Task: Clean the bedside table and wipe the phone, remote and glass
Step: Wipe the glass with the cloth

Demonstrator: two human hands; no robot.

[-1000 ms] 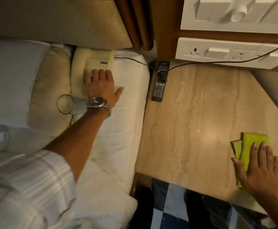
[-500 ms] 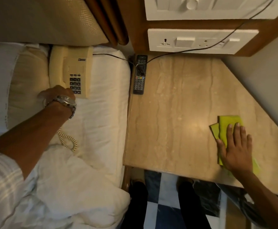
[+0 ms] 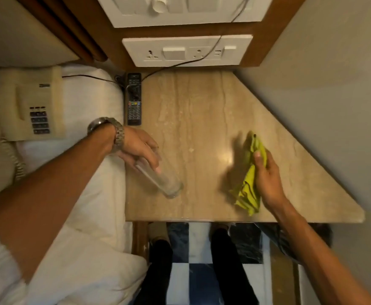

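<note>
Closest to the camera, the person's dark trouser legs (image 3: 158, 274) stand on a blue-and-white chequered floor (image 3: 200, 280), right at the front edge of the bedside table (image 3: 202, 111), whose pale stone top narrows toward the right. A white duvet (image 3: 81, 271) bulges on the bed to the left. Over the front left part of the tabletop the left hand (image 3: 138, 148), with a metal wristwatch (image 3: 111, 130) on the wrist, grips the glass (image 3: 161, 180): its fingers curl round the rim end, and the clear tumbler is tilted with its base pointing down and to the right. Whether the base touches the stone cannot be told. Well apart from it, over the front right part of the top, the right hand (image 3: 266, 175) holds a yellow-green cloth (image 3: 249, 190) bunched in its palm, with the thumb pressed across the folds. The cloth's upper end is blurred, and its lower end hangs toward the table's front edge. Further back, the black remote (image 3: 133, 99) lies lengthwise along the table's left edge, beside the mattress. The cream phone (image 3: 30, 104) sits to the left on a white pillow (image 3: 92, 100), with its handset in the cradle, its keypad facing up and its coiled cord (image 3: 15, 159) trailing toward the camera. Farthest off, a white socket panel (image 3: 186, 50) is mounted on the wooden wall behind the table, and a thin black cable (image 3: 204, 58) runs across it.
</note>
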